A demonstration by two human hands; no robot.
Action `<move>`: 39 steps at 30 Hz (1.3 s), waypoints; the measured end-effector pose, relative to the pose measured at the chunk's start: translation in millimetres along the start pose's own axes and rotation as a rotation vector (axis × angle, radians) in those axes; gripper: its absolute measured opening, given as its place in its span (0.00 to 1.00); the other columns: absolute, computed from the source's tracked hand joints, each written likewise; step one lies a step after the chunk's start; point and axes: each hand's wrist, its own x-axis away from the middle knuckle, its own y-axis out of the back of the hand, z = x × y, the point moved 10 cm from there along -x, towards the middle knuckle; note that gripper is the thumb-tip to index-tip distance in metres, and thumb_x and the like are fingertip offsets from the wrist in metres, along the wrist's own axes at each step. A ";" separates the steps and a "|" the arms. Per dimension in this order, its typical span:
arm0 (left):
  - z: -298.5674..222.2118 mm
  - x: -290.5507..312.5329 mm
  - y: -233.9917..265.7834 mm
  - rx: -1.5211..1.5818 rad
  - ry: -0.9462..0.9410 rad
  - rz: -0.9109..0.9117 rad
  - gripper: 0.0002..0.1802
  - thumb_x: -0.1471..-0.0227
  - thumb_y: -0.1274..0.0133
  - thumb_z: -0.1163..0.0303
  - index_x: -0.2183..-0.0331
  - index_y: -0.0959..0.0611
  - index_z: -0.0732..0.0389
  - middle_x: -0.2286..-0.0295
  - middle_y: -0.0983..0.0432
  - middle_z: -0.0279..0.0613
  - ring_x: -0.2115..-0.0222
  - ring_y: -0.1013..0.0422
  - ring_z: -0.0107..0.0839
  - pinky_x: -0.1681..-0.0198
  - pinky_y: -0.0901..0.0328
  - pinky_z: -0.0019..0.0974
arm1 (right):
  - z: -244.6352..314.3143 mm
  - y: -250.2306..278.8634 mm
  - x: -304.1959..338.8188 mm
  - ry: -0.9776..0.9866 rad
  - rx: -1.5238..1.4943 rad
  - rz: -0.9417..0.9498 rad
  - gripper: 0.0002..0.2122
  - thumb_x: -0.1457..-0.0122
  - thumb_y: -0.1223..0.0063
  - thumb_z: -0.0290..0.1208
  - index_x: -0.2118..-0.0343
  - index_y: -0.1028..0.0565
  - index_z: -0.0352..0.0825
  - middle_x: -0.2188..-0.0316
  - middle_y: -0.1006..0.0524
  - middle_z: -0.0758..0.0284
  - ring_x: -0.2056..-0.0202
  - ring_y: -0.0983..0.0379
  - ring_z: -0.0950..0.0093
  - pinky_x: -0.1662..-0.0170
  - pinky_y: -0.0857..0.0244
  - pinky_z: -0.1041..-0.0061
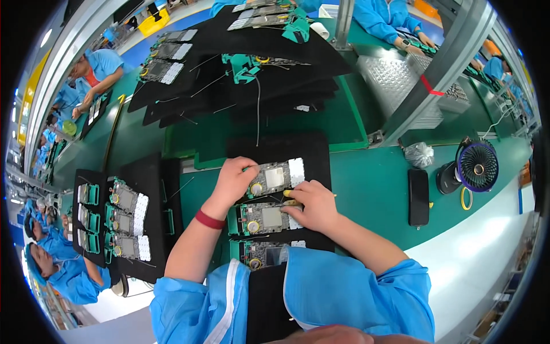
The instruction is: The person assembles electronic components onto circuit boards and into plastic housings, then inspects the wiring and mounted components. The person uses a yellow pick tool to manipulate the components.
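Three circuit boards with white strips at their right ends lie in a column on a black mat [275, 143] before me. My left hand [234, 179] is closed, its fingertips at the upper left edge of the farthest circuit board [275, 178]. At that board's lower right, my right hand [314, 206] pinches a slim yellow tool [291, 202], mostly hidden by the fingers. Just below lies the middle circuit board [269, 218], with a green part at its left end. My clothing partly covers the nearest circuit board [264, 253].
On the left, black sheets carry more circuit boards [123, 223]. Stacked black sheets [229, 97] with boards and loose wires stand ahead. A phone [418, 198], a small fan [476, 166] and clear trays [395, 86] lie right, beside a metal post [427, 86]. Co-workers sit around.
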 end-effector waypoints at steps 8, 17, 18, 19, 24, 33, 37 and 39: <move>-43.9 27.2 36.0 -0.279 -0.245 -0.320 0.21 0.48 0.45 0.69 0.51 0.22 0.59 0.53 0.27 0.50 0.49 0.36 0.50 0.43 0.43 0.45 | 1.4 -4.5 2.2 0.049 0.025 0.088 0.15 0.56 0.31 0.39 0.68 0.20 0.36 0.67 0.24 0.67 0.66 0.27 0.67 0.64 0.30 0.69; -66.4 86.4 16.2 -0.342 -0.133 0.033 0.08 0.56 0.37 0.73 0.69 0.15 0.61 0.72 0.19 0.44 0.67 0.25 0.43 0.64 0.31 0.40 | 4.2 -7.1 0.8 -0.045 -0.037 0.180 0.18 0.60 0.28 0.42 0.68 0.21 0.37 0.73 0.23 0.69 0.68 0.27 0.68 0.65 0.31 0.70; -66.3 87.4 14.5 -0.339 -0.136 0.048 0.07 0.56 0.37 0.73 0.70 0.14 0.61 0.73 0.19 0.43 0.67 0.25 0.41 0.64 0.32 0.40 | 6.6 -5.1 0.6 -0.044 -0.039 0.183 0.18 0.60 0.28 0.42 0.68 0.21 0.37 0.73 0.23 0.69 0.68 0.27 0.68 0.65 0.31 0.70; -66.2 87.9 14.3 -0.339 -0.133 0.048 0.07 0.56 0.37 0.73 0.70 0.14 0.61 0.73 0.19 0.43 0.67 0.25 0.41 0.64 0.32 0.40 | 8.1 -0.2 -1.0 -0.045 -0.037 0.164 0.18 0.60 0.28 0.41 0.68 0.21 0.37 0.74 0.23 0.69 0.69 0.27 0.69 0.66 0.31 0.70; -90.5 90.9 9.9 -0.236 -0.351 0.006 0.04 0.58 0.36 0.75 0.74 0.15 0.60 0.77 0.21 0.38 0.71 0.28 0.37 0.66 0.33 0.38 | 7.9 21.4 -5.3 -0.033 0.008 0.057 0.14 0.60 0.29 0.38 0.71 0.20 0.38 0.76 0.23 0.70 0.71 0.27 0.69 0.68 0.31 0.69; -78.9 83.4 -2.9 -0.131 -0.365 -0.021 0.08 0.65 0.36 0.76 0.78 0.19 0.55 0.72 0.25 0.32 0.65 0.30 0.35 0.55 0.40 0.39 | -2.7 7.3 -0.6 -0.116 -0.053 0.116 0.11 0.56 0.31 0.33 0.72 0.21 0.36 0.80 0.25 0.65 0.75 0.27 0.66 0.72 0.34 0.68; -78.5 87.6 -8.2 -0.176 -0.367 -0.006 0.08 0.66 0.37 0.76 0.80 0.20 0.54 0.72 0.25 0.30 0.65 0.31 0.35 0.56 0.40 0.38 | -4.8 3.7 8.7 -0.090 -0.098 0.049 0.12 0.57 0.30 0.32 0.71 0.21 0.35 0.79 0.24 0.65 0.75 0.27 0.66 0.72 0.33 0.69; -77.5 86.9 -10.3 -0.194 -0.369 -0.042 0.09 0.68 0.37 0.76 0.80 0.21 0.54 0.73 0.25 0.31 0.66 0.31 0.35 0.56 0.40 0.38 | -8.3 2.1 9.4 -0.092 -0.105 0.056 0.12 0.56 0.31 0.35 0.70 0.21 0.37 0.78 0.24 0.66 0.73 0.26 0.66 0.70 0.33 0.68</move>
